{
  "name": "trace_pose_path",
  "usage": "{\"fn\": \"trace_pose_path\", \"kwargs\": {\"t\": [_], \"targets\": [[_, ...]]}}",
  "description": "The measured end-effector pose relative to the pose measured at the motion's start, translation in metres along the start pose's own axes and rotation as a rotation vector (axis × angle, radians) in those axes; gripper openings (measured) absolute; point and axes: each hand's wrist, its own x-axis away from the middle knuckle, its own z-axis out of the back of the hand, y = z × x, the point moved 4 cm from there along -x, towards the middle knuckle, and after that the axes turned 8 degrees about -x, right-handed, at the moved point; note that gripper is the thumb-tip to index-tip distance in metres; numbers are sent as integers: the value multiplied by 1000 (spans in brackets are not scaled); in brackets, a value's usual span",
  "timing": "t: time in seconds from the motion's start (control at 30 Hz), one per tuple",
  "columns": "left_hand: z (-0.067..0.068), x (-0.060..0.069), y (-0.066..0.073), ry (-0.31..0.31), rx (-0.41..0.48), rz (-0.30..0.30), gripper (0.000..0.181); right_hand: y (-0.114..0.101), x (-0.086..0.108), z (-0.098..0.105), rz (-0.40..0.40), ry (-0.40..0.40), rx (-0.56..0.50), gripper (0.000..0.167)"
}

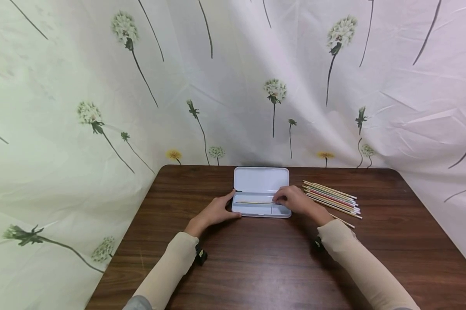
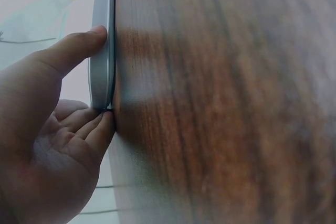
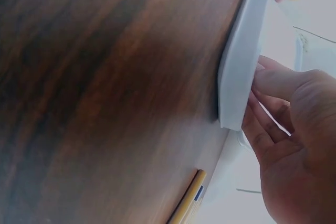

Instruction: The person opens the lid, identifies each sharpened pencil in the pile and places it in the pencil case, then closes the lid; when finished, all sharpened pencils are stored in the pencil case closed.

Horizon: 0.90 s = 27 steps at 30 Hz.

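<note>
A pale pencil case (image 1: 252,210) lies open on the table, its lid (image 1: 261,178) tipped back toward the wall. Inside the tray is a thin yellowish pencil (image 1: 254,202), lying lengthwise. My left hand (image 1: 217,210) grips the case's left end; the thumb presses the front side and the fingers lie round the end, as the left wrist view shows. Over the right part of the tray, my right hand (image 1: 296,200) reaches in with bent fingers and pinches the pencil's right end. Its fingertips are hidden behind the case wall in the right wrist view.
To the right of the case lies a bundle of several coloured pencils (image 1: 331,199). One separate pencil (image 1: 343,221) lies in front of it, partly behind the right forearm. The brown wooden table (image 1: 252,267) ends at a flower-print curtain (image 1: 240,107).
</note>
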Motion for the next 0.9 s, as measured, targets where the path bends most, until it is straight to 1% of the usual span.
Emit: {"fn": "trace_pose_path", "kwargs": {"t": [0.07, 0.1, 0.17, 0.27, 0.5, 0.7, 0.9], "targets": [[-1, 0, 0, 1, 1, 5, 98, 1, 1, 4, -19, 17, -31, 16], [1, 1, 3, -4, 10, 23, 98, 1, 1, 7, -25, 27, -49, 15], [0, 0, 3, -3, 7, 31, 97, 2, 2, 13, -34, 45, -74, 15], [0, 0, 3, -5, 1, 39, 97, 3, 4, 24, -44, 70, -94, 15], [1, 0, 3, -1, -3, 37, 97, 7, 12, 49, -46, 130, -71, 12], [0, 0, 2, -11, -4, 50, 98, 9, 27, 73, -98, 139, -77, 12], [0, -1, 3, -10, -1, 52, 97, 15, 46, 94, -127, 155, -49, 14]]}}
